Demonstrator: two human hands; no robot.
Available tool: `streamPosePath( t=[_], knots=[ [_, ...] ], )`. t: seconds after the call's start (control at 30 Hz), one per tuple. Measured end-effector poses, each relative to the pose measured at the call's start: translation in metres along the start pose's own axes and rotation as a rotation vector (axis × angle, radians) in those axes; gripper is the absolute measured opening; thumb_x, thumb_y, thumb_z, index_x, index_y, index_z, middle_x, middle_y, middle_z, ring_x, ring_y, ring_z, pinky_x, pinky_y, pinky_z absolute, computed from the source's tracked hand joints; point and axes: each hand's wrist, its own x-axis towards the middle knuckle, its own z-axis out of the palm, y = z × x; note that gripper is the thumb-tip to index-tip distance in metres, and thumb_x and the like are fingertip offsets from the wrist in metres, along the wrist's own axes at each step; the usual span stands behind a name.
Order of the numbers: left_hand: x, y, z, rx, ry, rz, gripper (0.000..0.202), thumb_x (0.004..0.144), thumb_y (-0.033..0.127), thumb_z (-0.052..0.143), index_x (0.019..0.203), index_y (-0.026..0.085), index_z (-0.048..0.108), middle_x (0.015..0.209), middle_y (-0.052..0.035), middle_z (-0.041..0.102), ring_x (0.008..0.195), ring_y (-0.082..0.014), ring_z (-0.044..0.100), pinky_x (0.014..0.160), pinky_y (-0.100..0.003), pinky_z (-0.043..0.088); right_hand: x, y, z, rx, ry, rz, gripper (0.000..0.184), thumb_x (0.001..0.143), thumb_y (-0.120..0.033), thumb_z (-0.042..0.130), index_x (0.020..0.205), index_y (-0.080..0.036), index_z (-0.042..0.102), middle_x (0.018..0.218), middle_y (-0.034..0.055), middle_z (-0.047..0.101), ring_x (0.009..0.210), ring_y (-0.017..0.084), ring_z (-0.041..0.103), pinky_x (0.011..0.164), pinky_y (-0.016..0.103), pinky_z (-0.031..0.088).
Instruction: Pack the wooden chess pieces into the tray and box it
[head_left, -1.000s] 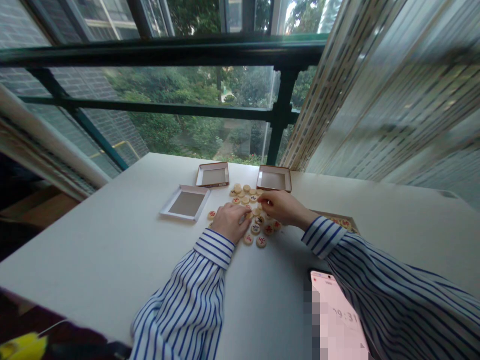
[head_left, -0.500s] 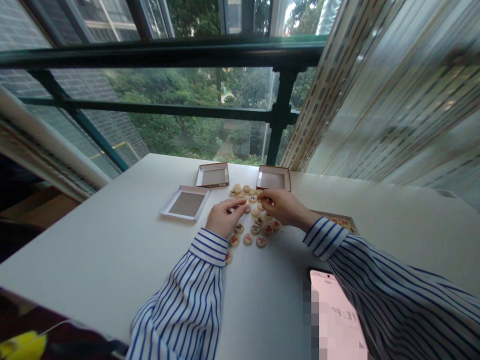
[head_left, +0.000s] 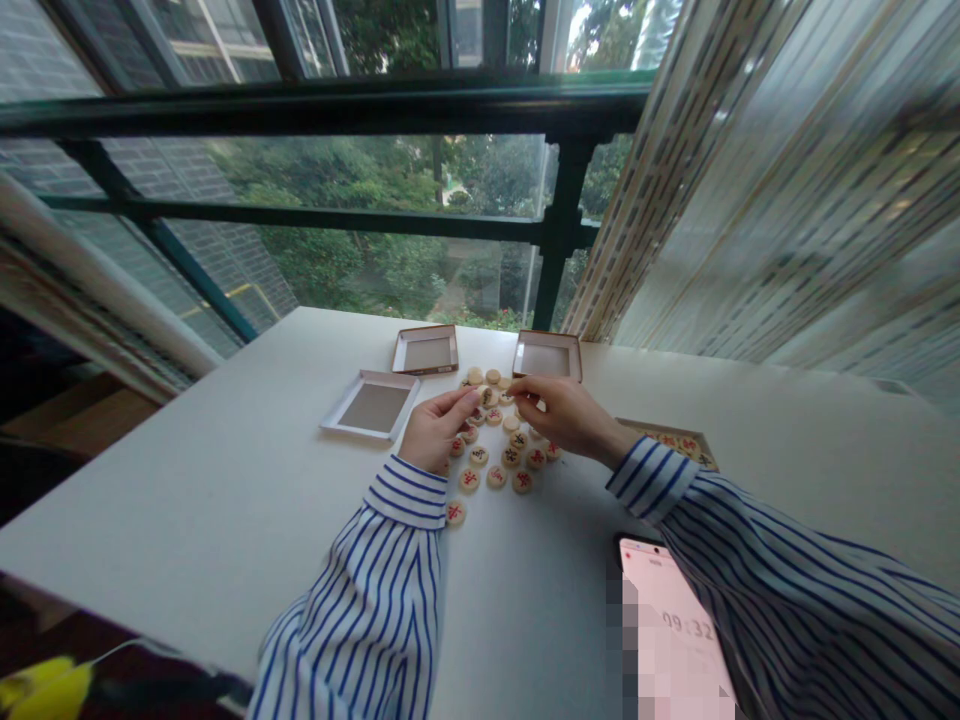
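At mid-frame, pinching a tilted game piece (head_left: 487, 396) in the left hand (head_left: 439, 430), dark-marked face showing; just right of it, keeping the right hand (head_left: 566, 415) narrow, fingers curled, impossible to tell whether on a piece. Under and between both, lying close together: loose pieces (head_left: 496, 477). Wide open room at left on the white table (head_left: 240, 500), out to its slanting lower-left edge; more room at far right. Tighter above centre, hemmed by a brown-edged box (head_left: 425, 352), a pale tray (head_left: 371, 405) and a second box (head_left: 546, 357). Lower right, partly hidden by the sleeve: a phone (head_left: 671, 600). Compared with half a second ago, drawn slightly leftward with the left hand, uncovering red-marked pieces beside it; nearly unmoved on the right.
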Motion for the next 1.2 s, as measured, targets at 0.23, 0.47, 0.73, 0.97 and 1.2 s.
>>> streamPosePath(
  t=[0.23, 0.47, 0.73, 0.97, 1.2],
  knots=[
    [-0.004, 0.005, 0.004, -0.075, -0.013, -0.056, 0.036, 0.056, 0.041, 0.075, 0.078, 0.012, 0.069, 0.06, -0.0013, 0.062, 0.051, -0.0064, 0.052, 0.044, -0.016, 0.037, -0.001, -0.006, 0.001, 0.029, 0.076, -0.084, 0.023, 0.082, -0.022, 0.049, 0.099, -0.014, 0.061, 0.084, 0.0058, 0.065, 0.077, 0.014, 0.056, 0.072, 0.024, 0.04],
    [-0.007, 0.008, 0.005, -0.052, -0.045, -0.137, 0.04, 0.057, 0.045, 0.073, 0.075, 0.011, 0.065, 0.057, 0.0005, 0.058, 0.041, -0.0044, 0.047, 0.035, -0.016, 0.027, 0.001, -0.015, 0.003, -0.019, 0.072, -0.191, 0.028, 0.084, -0.029, 0.049, 0.107, -0.014, 0.056, 0.096, 0.0092, 0.063, 0.088, 0.018, 0.054, 0.079, 0.03, 0.039],
    [-0.005, 0.004, 0.003, -0.011, -0.087, -0.123, 0.038, 0.063, 0.046, 0.069, 0.074, 0.011, 0.063, 0.057, 0.0, 0.056, 0.041, -0.0036, 0.046, 0.035, -0.014, 0.026, 0.003, -0.016, 0.008, -0.096, 0.081, -0.221, 0.027, 0.086, -0.03, 0.048, 0.105, -0.014, 0.056, 0.095, 0.0091, 0.063, 0.087, 0.018, 0.053, 0.076, 0.03, 0.039],
    [-0.005, 0.004, 0.003, 0.038, -0.086, -0.111, 0.038, 0.064, 0.047, 0.067, 0.075, 0.011, 0.065, 0.054, 0.0004, 0.054, 0.041, -0.0039, 0.043, 0.035, -0.014, 0.023, 0.003, -0.014, 0.008, -0.1, 0.09, -0.237, 0.023, 0.082, -0.026, 0.052, 0.101, -0.015, 0.058, 0.092, 0.0087, 0.062, 0.086, 0.018, 0.054, 0.077, 0.03, 0.038],
    [0.002, 0.003, -0.005, 0.172, 0.129, 0.122, 0.043, 0.066, 0.049, 0.063, 0.085, 0.01, 0.069, 0.077, -0.0084, 0.067, 0.057, -0.0086, 0.052, 0.046, -0.018, 0.038, 0.003, -0.007, 0.01, -0.183, -0.015, -0.128, 0.026, 0.08, -0.028, 0.052, 0.102, -0.015, 0.059, 0.088, 0.0076, 0.063, 0.08, 0.017, 0.054, 0.073, 0.028, 0.037]
  ],
)
